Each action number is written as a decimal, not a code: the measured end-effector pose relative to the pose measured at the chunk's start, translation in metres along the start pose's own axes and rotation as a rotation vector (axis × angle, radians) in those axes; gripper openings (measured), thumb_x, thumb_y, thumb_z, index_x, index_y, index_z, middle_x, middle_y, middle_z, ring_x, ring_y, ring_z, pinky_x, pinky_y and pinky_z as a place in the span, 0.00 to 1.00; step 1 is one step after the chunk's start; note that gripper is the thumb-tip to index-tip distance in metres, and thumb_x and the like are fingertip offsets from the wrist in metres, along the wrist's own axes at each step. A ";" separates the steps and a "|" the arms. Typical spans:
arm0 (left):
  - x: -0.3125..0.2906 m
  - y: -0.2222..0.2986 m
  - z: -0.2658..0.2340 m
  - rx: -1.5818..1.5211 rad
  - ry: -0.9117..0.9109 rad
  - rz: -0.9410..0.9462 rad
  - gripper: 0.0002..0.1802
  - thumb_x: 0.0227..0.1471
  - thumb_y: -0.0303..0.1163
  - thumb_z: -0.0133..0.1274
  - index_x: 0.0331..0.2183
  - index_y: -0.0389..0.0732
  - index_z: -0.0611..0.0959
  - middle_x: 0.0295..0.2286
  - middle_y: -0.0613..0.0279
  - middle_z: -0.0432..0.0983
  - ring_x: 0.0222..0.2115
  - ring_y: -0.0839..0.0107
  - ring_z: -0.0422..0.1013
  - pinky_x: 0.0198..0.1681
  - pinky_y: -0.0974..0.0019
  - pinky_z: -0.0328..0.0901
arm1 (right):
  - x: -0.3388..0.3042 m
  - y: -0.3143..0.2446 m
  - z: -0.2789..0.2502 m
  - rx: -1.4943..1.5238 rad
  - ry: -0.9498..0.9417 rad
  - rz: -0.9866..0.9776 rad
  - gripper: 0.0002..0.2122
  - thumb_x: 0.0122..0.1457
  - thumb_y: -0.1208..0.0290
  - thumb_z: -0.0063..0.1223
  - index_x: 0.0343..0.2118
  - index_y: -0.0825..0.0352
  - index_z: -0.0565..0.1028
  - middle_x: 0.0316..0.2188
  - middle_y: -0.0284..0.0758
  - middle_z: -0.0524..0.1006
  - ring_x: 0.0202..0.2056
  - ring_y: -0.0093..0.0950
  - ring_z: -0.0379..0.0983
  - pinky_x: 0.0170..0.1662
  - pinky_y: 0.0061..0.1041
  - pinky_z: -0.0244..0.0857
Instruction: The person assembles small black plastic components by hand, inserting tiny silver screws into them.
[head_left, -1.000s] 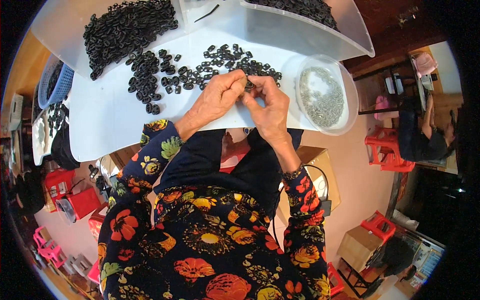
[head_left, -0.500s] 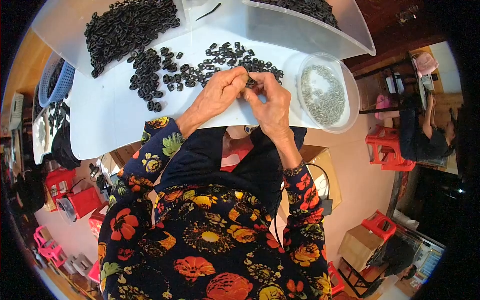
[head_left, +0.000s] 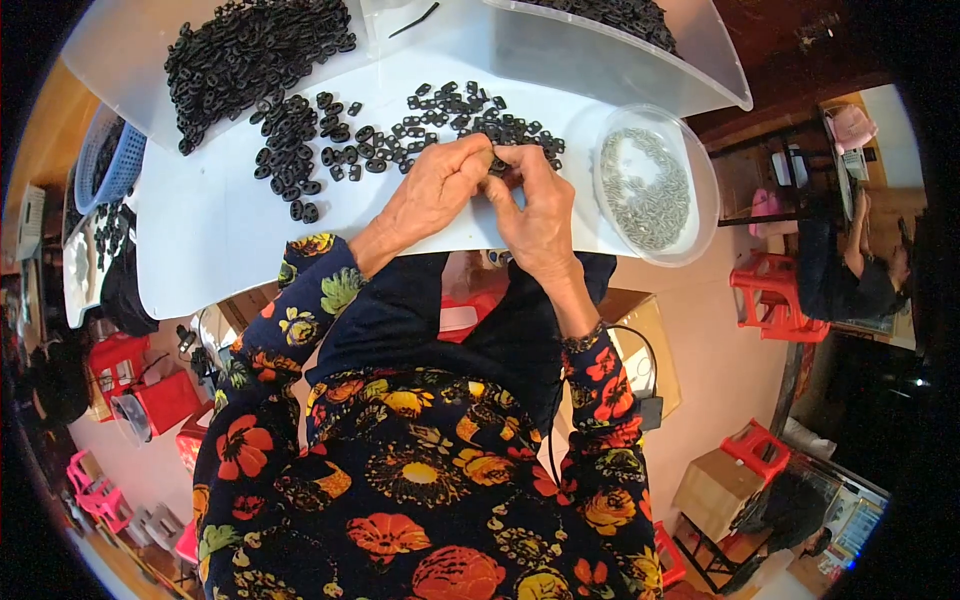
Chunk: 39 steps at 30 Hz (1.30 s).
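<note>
My left hand and my right hand meet fingertip to fingertip over the near part of the white table. Both are closed in a pinch around a small black plastic piece, mostly covered by the fingers. Just beyond them lies a scatter of small black plastic pieces. Farther left, a heap of black two-holed oval pieces spreads over the tabletop. Right of my hands stands a round clear tub holding many small silvery metal pins.
Two clear plastic bins with black pieces stand at the table's far side. A thin black strip lies between them. A blue basket is at far left. A red stool and another person are at right.
My right hand has shifted slightly left, and its fingers have moved a little around the black piece. My left hand keeps nearly the same pinch.
</note>
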<state>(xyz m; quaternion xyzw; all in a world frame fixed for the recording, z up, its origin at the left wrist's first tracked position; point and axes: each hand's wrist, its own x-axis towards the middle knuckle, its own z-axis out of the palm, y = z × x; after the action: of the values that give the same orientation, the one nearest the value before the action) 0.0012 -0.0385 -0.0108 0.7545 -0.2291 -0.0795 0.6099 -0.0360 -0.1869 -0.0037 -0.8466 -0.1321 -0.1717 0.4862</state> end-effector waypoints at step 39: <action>0.000 -0.007 0.002 -0.072 -0.047 -0.021 0.13 0.58 0.33 0.38 0.27 0.34 0.70 0.18 0.65 0.63 0.20 0.78 0.62 0.25 0.71 0.61 | -0.004 -0.002 0.003 -0.060 0.027 -0.045 0.11 0.51 0.81 0.56 0.36 0.71 0.68 0.26 0.44 0.74 0.26 0.35 0.75 0.28 0.29 0.69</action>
<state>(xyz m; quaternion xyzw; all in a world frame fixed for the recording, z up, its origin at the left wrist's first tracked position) 0.0026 -0.0391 -0.0183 0.7322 -0.2322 -0.1119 0.6304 -0.0401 -0.1839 -0.0057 -0.8553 -0.1393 -0.1977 0.4581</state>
